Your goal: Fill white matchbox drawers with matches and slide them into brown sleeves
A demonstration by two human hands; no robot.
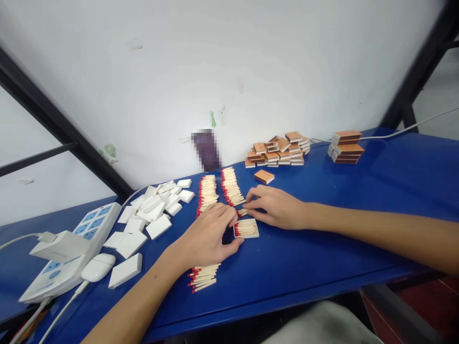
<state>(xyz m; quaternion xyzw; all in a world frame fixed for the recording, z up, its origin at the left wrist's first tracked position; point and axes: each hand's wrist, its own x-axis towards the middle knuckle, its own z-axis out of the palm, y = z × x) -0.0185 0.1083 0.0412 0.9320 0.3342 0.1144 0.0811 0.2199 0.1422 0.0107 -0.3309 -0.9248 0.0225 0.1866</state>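
Head view: two bare hands work at the lower center of the frame over a blue tabletop [322, 248].
Left hand [211, 234]: thumb and forefinger grasp the left end of a white matchbox tray [251, 236], just below the frame's center.
Tray contents: red-headed matches [244, 229] lying side by side, heads to the left.
Right hand [274, 205]: fingertips pinch a small bunch of matches [242, 212] by the stick ends, just above the tray.
Match rows: one long row [208, 188] runs partly beneath the left hand; a shorter row [231, 186] lies to its right.
Matchbox sleeves: a single orange-brown matchbox [264, 176] near the right hand, a heaped pile [278, 150] behind it, a neat stack [346, 147] at upper right.
White trays [152, 210]: scattered at center left.
Lower left: a power strip [107, 217], a plugged-in charger [60, 247] and a white earbud case [98, 266].
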